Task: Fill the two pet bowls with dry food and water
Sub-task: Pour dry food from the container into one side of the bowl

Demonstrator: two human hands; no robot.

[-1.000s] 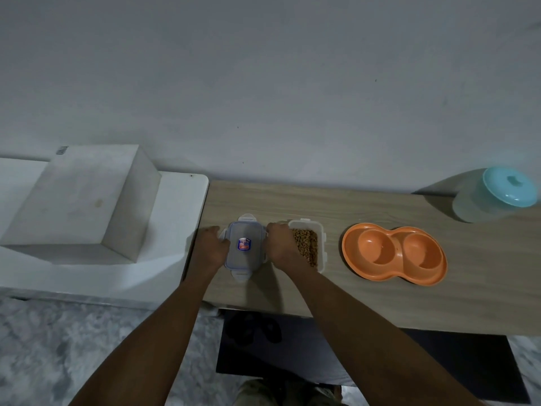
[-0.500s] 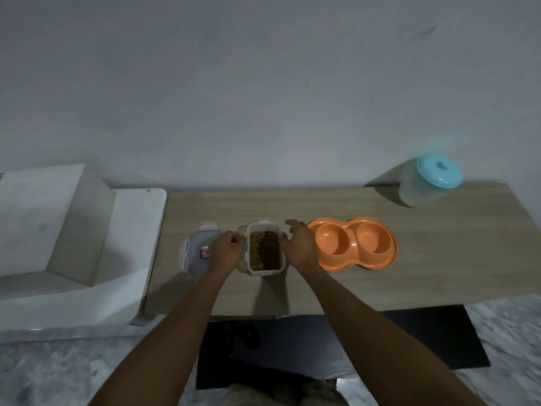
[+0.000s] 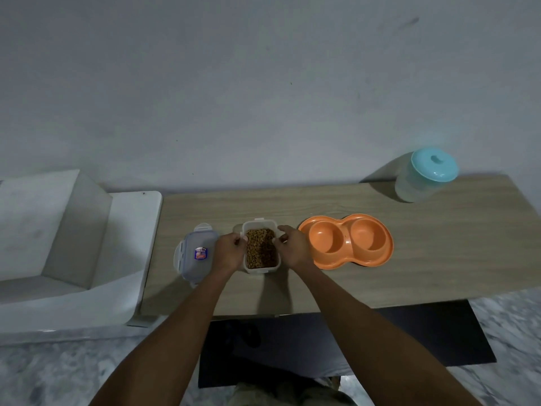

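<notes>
Two hands bracket the open food container (image 3: 261, 251) at the middle of the worktop (image 3: 439, 253): the left hand (image 3: 229, 253) lies against its 9 o'clock wall, the right hand (image 3: 292, 249) against its 3 o'clock wall. Both sets of fingers are curled part-way and appear to touch the rim; whether they are clamped firmly enough to lift cannot be told. The container holds brown dry food (image 3: 260, 252), and its long axis runs from 12 to 6 o'clock, toward and away from the person. Its lid (image 3: 194, 253) lies flat on the worktop just beyond the left hand at 9 o'clock. The orange double pet bowl (image 3: 347, 244) — both wells empty — sits just beside the right hand at 3 o'clock, its long axis running 9 to 3 o'clock, crosswise to the container. The coming pour therefore turns on a short carry toward 3 o'clock, with the right hand the nearer one and the nearer well first in reach. The teal-lidded jug (image 3: 424, 178) stands well apart at about 2 o'clock, near the wall.
</notes>
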